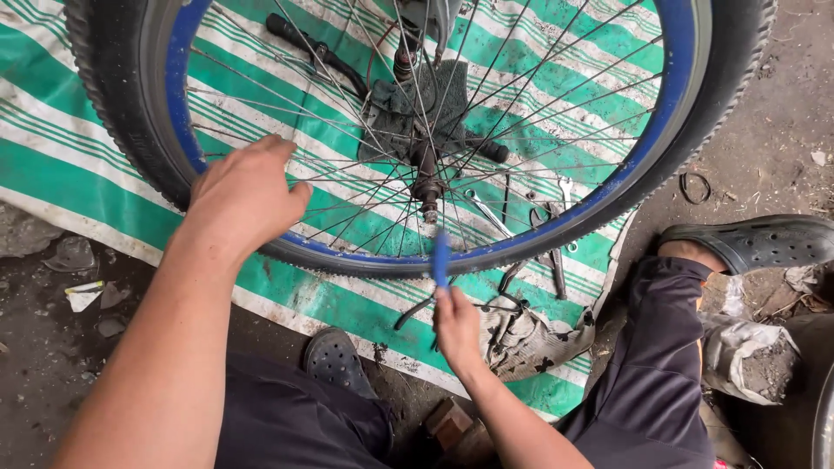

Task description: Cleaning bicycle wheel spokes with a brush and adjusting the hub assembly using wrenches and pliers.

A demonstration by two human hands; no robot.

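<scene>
- Far left, on the dirt floor (52,382): small scraps of litter (82,295) lie beside the edge of a green-and-white striped sheet (78,165).
- The sheet is spread on the floor under a bicycle wheel (417,139), which fills the upper frame; black knobby tyre (113,95), blue rim (187,130), thin metal spokes (347,174) running to a dark hub (426,174).
- Left hand (243,195): rests on the lower left part of the tyre, palm down, fingers (274,148) loosely curled over the tyre toward the spokes. It grips nothing separate; it lies against the wheel.
- Below the left forearm: a dark perforated clog (334,360) on the floor at the sheet's edge, next to dark trousers (287,421).
- Centre, through the spokes: a black handlebar grip (317,52) and a dark cloth (400,122) lie on the sheet behind the hub.
- Right hand (456,326): just below the wheel's lowest point, fingers closed around a small blue tool (441,259) that points up and touches the rim. Tool is motion-blurred; its exact kind cannot be told.
- Right of the hub: spanners and pliers (543,226) lie on the sheet, seen partly through the spokes.
- Below them: a crumpled grey rag (530,343).
- Right: a knee in dark trousers, a second dark clog (764,239) on the floor, a grimy bag (751,360) beside it.
</scene>
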